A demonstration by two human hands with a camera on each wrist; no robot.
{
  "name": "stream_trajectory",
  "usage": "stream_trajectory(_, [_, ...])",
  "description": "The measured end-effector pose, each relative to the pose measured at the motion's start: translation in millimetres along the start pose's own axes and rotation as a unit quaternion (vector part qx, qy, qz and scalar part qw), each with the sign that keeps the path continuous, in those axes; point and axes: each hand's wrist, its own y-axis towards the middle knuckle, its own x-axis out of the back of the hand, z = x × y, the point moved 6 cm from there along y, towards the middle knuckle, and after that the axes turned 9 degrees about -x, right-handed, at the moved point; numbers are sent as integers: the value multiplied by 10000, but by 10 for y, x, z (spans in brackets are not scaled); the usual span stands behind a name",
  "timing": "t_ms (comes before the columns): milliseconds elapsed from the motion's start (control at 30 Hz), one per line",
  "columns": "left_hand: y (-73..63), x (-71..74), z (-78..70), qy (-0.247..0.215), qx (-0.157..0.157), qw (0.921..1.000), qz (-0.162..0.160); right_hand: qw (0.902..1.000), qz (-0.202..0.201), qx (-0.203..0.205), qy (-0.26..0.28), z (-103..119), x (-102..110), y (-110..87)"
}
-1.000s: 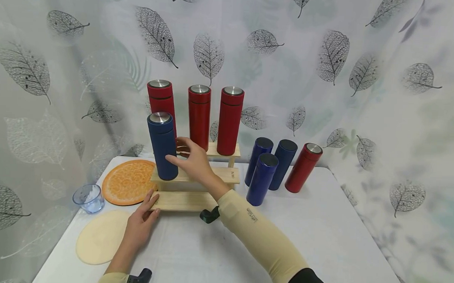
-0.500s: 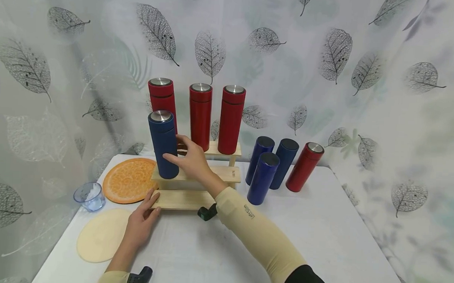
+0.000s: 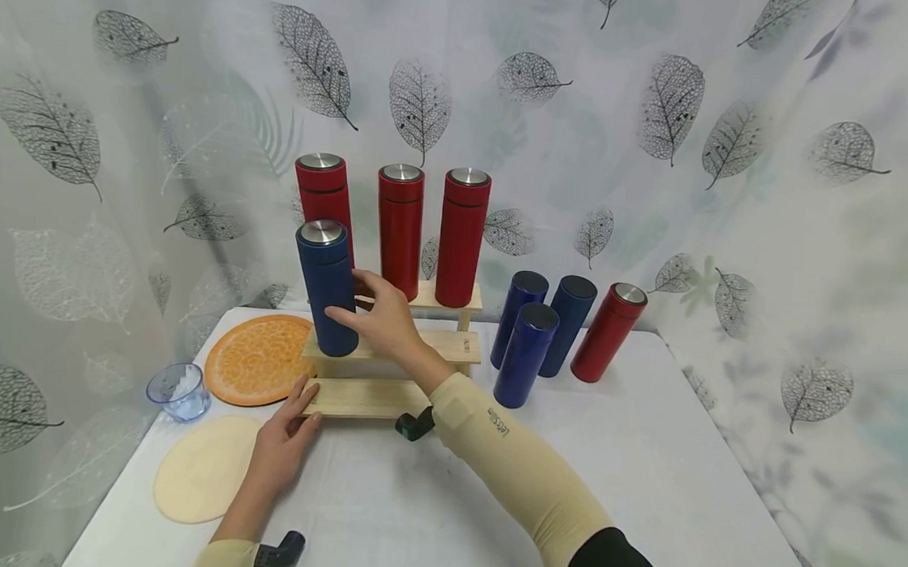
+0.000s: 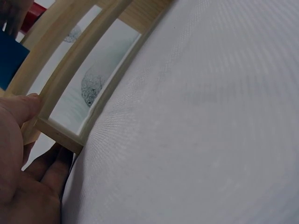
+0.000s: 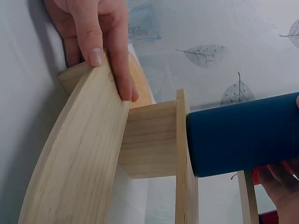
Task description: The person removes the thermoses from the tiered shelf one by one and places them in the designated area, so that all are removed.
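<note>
A blue thermos flask (image 3: 325, 283) with a silver lid stands at the left end of the middle step of a stepped wooden rack (image 3: 375, 397). My right hand (image 3: 383, 319) holds it from the right, thumb in front and fingers behind. In the right wrist view the base of the blue thermos flask (image 5: 243, 133) meets the middle step. My left hand (image 3: 281, 448) grips the left end of the lowest step; the left wrist view shows thumb and fingers on opposite sides of the wood (image 4: 58, 133). Three red thermos flasks (image 3: 399, 231) stand along the top step.
Right of the rack stand three blue flasks (image 3: 525, 357) with dark tops and a red flask (image 3: 608, 335). At left lie an orange round mat (image 3: 256, 360) and a cream round disc (image 3: 205, 471), beside a clear blue-tinted cup (image 3: 180, 393). A leaf-patterned curtain (image 3: 549, 153) hangs behind.
The view has shifted very slightly. Both hands, the blue thermos flask and the rack stay in the same places relative to each other.
</note>
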Motion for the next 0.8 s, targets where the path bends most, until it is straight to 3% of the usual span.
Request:
stream_trajectory(333, [9,-7,13,36,92,9999,48,9998,-164,78,-44,4,24,-26])
stream_trajectory(800, [3,-6,-47,49,21,10000,15,9981,-304,516,148,-12,167,-168])
